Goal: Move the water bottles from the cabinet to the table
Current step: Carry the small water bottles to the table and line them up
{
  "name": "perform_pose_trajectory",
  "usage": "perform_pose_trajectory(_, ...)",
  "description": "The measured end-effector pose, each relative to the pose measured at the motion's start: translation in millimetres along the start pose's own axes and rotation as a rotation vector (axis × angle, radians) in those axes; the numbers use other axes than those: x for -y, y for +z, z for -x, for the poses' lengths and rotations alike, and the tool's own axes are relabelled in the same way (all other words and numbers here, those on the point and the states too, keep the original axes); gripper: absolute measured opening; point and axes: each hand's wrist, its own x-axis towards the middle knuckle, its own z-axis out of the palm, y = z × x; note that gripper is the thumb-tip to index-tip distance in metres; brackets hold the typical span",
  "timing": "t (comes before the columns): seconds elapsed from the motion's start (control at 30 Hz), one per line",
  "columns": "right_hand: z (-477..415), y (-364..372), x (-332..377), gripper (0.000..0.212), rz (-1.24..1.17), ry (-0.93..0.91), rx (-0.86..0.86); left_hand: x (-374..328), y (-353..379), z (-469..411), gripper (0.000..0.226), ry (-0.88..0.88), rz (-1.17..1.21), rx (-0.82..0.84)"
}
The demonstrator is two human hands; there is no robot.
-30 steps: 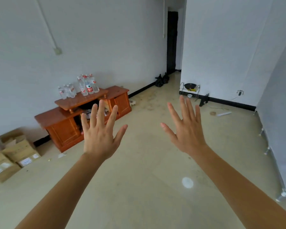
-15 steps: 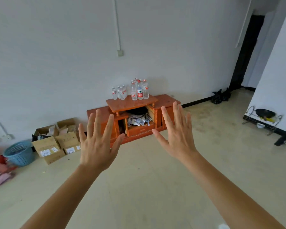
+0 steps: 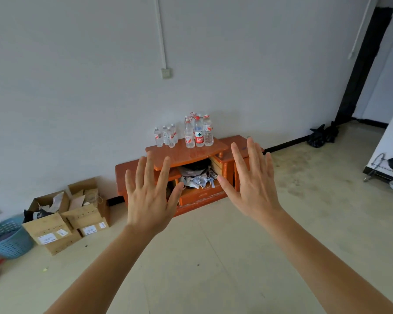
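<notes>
My left hand (image 3: 149, 200) and right hand (image 3: 254, 186) are raised with fingers spread wide, holding and touching nothing. The water bottles (image 3: 186, 133) stand upright on top of the cabinet (image 3: 191, 155). Papers and cables fill its open middle compartment. Left of the cabinet, cardboard boxes (image 3: 66, 218) hold scraps.

1. Left hand (image 3: 150, 198): raised in front of the body, back toward the camera, fingers straight and spread, thumb out to the right; holds nothing.
2. Right hand (image 3: 253, 189): raised at like height, back toward the camera, fingers straight and slightly fanned, thumb out to the left; holds nothing.
3. Forearms: bare, both extended forward from the lower corners, converging upward; hands apart, not touching.
</notes>
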Motion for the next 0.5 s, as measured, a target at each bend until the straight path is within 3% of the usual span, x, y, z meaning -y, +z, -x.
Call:
perform_pose_trajectory(0.23,-134.6,118.6,-70.3,0.085,-0.076,0.039,0.053,21.4,102.6,-153.7,0.071,-0.056,-0.069,0.054)
perform_pose_trajectory(0.5,-266.3,256.6,-82.8,0.087,-0.169,-0.058,0.187,81.5,191.2,-257.0,0.073,-0.175,-0.126,0.118)
